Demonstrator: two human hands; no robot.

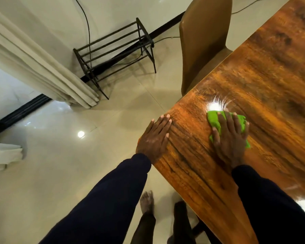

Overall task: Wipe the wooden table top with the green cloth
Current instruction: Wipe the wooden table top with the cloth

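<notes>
Head cam looking down at the near left corner of a glossy wooden counter (253,76). The right hand (231,138) lies flat on top of a bunched-up green cloth (214,120), fingers spread and pretty much straight, pressing it onto the wood rather than gripping it. The cloth sits a bit in from the counter's left edge, just this side of a bright light glare on the surface. The left hand (155,138) is off to the left, apart from the other one, palm down with straight fingers resting on the counter's left edge, holding nothing. Both arms are in dark navy sleeves (104,199). A tan chair (201,41) is tucked in at the counter's far left side. Further left there's a black metal rack (116,50) by the wall, a cream curtain (33,64), and shiny pale floor tiles (60,173). A bare foot (146,201) shows down below.
</notes>
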